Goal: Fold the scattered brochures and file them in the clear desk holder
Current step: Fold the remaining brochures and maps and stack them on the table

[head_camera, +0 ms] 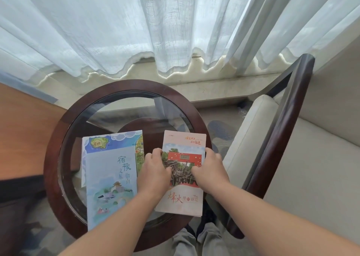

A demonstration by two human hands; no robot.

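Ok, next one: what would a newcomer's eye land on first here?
The left hand and right hand grip the side edges of a pink brochure on the right of a round glass-topped table. To its left, a blue brochure lies on an illustrated sheet. White curtains fill the background.

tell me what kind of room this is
Likely a hotel room's sitting corner by a window: sheer curtains, a round glass-topped table, a cushioned wooden armchair beside it, and a pink brochure and blue brochure on the glass.
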